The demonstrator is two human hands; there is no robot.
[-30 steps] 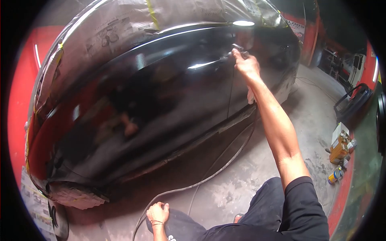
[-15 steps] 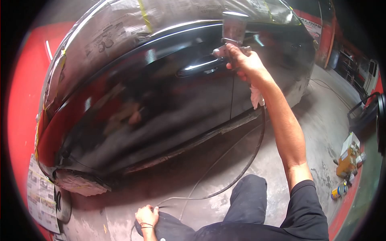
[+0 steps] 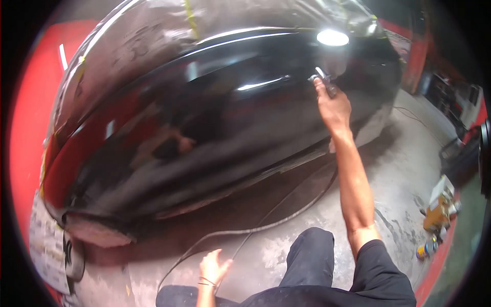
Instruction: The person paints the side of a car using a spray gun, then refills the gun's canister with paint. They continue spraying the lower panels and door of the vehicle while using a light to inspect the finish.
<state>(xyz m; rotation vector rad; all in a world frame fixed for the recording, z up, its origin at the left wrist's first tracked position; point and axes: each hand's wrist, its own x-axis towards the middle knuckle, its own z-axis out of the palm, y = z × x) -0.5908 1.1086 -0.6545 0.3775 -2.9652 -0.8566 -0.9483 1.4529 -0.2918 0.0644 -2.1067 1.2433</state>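
Note:
My right hand (image 3: pixel 332 105) is stretched out and shut on a spray gun (image 3: pixel 324 81), its nozzle close to the glossy black car door (image 3: pixel 215 133), to the right of the door handle (image 3: pixel 261 83). An air hose (image 3: pixel 286 217) hangs from the gun and curves over the concrete floor toward my left. My left hand (image 3: pixel 214 267) hovers low near my left knee, fingers spread, holding nothing, just beside the hose.
The car's windows are masked with plastic sheet and newspaper (image 3: pixel 153 30). A masked wheel (image 3: pixel 71 256) sits at the lower left. Cans and boxes (image 3: pixel 434 215) stand on the floor at the right, by a red wall (image 3: pixel 440 256).
The spray gun has moved right and slightly down, past the door handle. My left hand has lifted off my knee and opened its fingers.

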